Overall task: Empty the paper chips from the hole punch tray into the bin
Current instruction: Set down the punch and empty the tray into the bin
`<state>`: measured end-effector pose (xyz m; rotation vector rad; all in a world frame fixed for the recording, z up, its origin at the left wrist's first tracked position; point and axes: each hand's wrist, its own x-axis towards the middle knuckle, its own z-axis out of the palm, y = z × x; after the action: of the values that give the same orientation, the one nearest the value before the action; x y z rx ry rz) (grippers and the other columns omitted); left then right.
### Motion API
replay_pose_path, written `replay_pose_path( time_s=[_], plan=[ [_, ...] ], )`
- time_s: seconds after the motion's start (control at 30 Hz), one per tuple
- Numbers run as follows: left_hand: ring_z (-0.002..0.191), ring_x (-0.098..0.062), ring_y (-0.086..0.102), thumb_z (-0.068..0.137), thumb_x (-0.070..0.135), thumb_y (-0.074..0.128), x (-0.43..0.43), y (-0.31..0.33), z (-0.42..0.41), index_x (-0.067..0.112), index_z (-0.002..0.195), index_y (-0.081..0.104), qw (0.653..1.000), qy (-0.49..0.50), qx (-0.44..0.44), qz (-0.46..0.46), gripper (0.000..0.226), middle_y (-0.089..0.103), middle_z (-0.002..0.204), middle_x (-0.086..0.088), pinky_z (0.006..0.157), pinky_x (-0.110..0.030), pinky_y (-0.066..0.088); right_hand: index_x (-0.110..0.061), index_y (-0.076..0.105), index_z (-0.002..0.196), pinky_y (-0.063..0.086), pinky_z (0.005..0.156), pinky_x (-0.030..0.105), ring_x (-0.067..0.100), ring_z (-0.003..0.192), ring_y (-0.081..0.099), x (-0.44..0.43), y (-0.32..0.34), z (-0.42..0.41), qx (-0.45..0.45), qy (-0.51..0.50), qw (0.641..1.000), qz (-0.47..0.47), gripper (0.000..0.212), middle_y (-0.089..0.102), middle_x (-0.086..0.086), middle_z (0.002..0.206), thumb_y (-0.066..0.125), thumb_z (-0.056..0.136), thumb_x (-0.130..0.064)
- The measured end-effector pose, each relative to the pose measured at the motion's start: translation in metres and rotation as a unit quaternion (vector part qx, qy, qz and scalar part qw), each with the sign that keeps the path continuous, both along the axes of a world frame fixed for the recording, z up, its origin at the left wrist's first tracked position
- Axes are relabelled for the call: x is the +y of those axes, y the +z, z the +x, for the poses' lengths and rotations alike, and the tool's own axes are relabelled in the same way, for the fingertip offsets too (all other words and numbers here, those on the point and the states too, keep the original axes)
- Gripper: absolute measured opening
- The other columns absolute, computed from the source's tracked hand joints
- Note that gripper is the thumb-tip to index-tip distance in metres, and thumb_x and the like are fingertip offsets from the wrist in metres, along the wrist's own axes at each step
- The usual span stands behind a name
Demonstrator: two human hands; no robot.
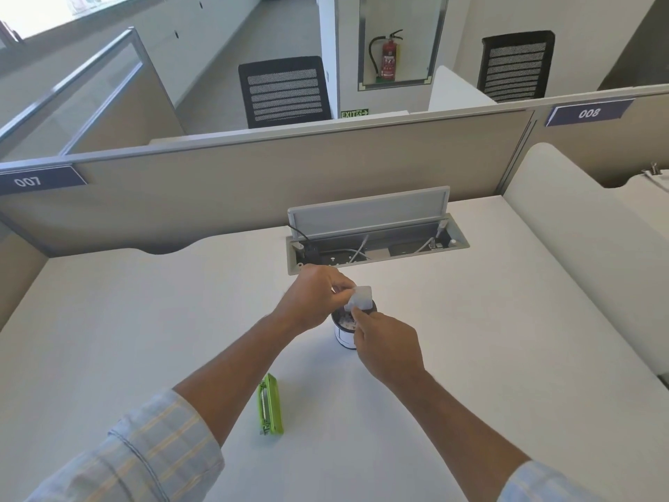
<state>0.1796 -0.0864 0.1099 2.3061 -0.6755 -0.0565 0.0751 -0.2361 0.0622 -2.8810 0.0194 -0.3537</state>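
Both hands, left hand [314, 298] and right hand [385, 342], pinch the clear chip tray [360, 300] over the small bin [345, 329], partly hidden behind them. The green hole punch [270, 405] lies on the desk [144, 320].

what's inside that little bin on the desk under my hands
White paper chips show through the open top of the bin. The clear tray, held by the left hand and right hand, covers the rest of the opening.
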Motion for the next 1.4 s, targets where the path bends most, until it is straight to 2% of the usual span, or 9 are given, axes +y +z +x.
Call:
replay_pose_path(
  time_s=[0.07, 0.2, 0.27, 0.33, 0.53, 0.67, 0.83, 0.93, 1.4],
  plan=[
    [0.083, -0.015, 0.073, 0.094, 0.018, 0.081, -0.001, 0.001, 0.0, 0.012, 0.106, 0.089, 1.0, 0.0, -0.003, 0.004, 0.015, 0.086, 0.103, -0.006, 0.076, -0.036, 0.068, -0.017, 0.067, 0.081, 0.016, 0.045, 0.022, 0.028, 0.045, 0.049, 0.0, 0.001, -0.001, 0.003, -0.006, 1.0, -0.004, 0.004, 0.063, 0.002, 0.058, 0.064, 0.083, -0.014],
    [0.086, -0.017, 0.074, 0.095, 0.018, 0.081, -0.002, 0.004, -0.002, 0.011, 0.108, 0.088, 1.0, 0.0, -0.002, 0.003, 0.016, 0.086, 0.104, -0.007, 0.075, -0.037, 0.068, -0.016, 0.074, 0.101, 0.024, 0.044, 0.024, 0.027, 0.04, 0.053, -0.002, 0.001, -0.001, 0.009, -0.02, 1.0, -0.016, 0.021, 0.063, 0.001, 0.054, 0.073, 0.081, -0.013],
    [0.084, -0.017, 0.074, 0.094, 0.017, 0.081, -0.002, 0.006, -0.002, 0.012, 0.106, 0.088, 1.0, 0.004, -0.005, 0.0, 0.015, 0.086, 0.102, -0.006, 0.075, -0.039, 0.068, -0.018, 0.065, 0.086, 0.024, 0.046, 0.027, 0.028, 0.044, 0.048, -0.004, -0.001, 0.0, 0.037, -0.017, 0.998, -0.05, 0.002, 0.065, 0.002, 0.058, 0.065, 0.088, -0.017],
    [0.082, -0.016, 0.074, 0.094, 0.016, 0.08, -0.002, 0.007, -0.003, 0.013, 0.104, 0.089, 1.0, 0.008, -0.011, -0.004, 0.014, 0.086, 0.099, -0.005, 0.074, -0.038, 0.068, -0.02, 0.049, 0.075, 0.023, 0.049, 0.03, 0.03, 0.053, 0.048, -0.006, -0.005, 0.002, 0.065, -0.021, 0.996, -0.066, 0.022, 0.069, 0.004, 0.067, 0.051, 0.096, -0.025],
    [0.077, -0.016, 0.073, 0.094, 0.02, 0.081, -0.001, 0.01, -0.001, 0.016, 0.1, 0.089, 1.0, 0.009, -0.01, -0.016, 0.011, 0.083, 0.088, -0.001, 0.072, -0.038, 0.066, -0.018, 0.067, 0.125, 0.031, 0.047, 0.026, 0.03, 0.049, 0.064, -0.005, 0.005, 0.002, 0.006, -0.004, 0.999, -0.034, 0.036, 0.072, 0.004, 0.062, 0.053, 0.098, -0.036],
    [0.076, -0.014, 0.072, 0.094, 0.017, 0.08, 0.0, 0.01, 0.0, 0.015, 0.101, 0.089, 1.0, 0.011, -0.019, -0.014, 0.011, 0.084, 0.089, -0.001, 0.071, -0.032, 0.065, -0.02, 0.067, 0.096, 0.019, 0.047, 0.027, 0.028, 0.052, 0.055, -0.005, 0.005, 0.005, -0.001, -0.013, 0.999, -0.034, 0.033, 0.075, 0.004, 0.07, 0.042, 0.1, -0.042],
    [0.085, -0.016, 0.072, 0.099, 0.015, 0.075, 0.003, 0.01, 0.001, 0.009, 0.111, 0.086, 1.0, 0.014, -0.025, -0.009, 0.017, 0.086, 0.104, -0.006, 0.081, -0.027, 0.062, -0.02, 0.061, 0.126, 0.034, 0.053, 0.031, 0.031, 0.058, 0.066, -0.004, 0.008, 0.004, -0.011, 0.007, 1.0, -0.012, 0.038, 0.076, 0.004, 0.074, 0.043, 0.1, -0.041],
    [0.089, -0.015, 0.071, 0.1, 0.014, 0.073, 0.005, 0.011, 0.003, 0.009, 0.116, 0.084, 0.999, 0.032, -0.016, -0.014, 0.02, 0.085, 0.112, -0.007, 0.089, -0.029, 0.06, -0.019, 0.067, 0.105, 0.034, 0.054, 0.032, 0.03, 0.064, 0.068, -0.003, 0.009, 0.004, 0.002, -0.011, 1.0, -0.002, 0.034, 0.076, 0.004, 0.079, 0.042, 0.1, -0.041],
    [0.072, 0.003, 0.07, 0.098, 0.01, 0.074, 0.019, 0.008, 0.004, 0.013, 0.114, 0.086, 0.978, 0.112, 0.118, -0.133, 0.02, 0.085, 0.101, -0.003, 0.074, -0.022, 0.057, -0.011, 0.065, 0.128, 0.043, 0.07, 0.009, 0.021, 0.089, 0.066, -0.014, 0.047, 0.019, -0.062, -0.093, 0.92, 0.376, 0.031, 0.068, 0.004, 0.111, 0.062, 0.097, -0.014]
  ],
)
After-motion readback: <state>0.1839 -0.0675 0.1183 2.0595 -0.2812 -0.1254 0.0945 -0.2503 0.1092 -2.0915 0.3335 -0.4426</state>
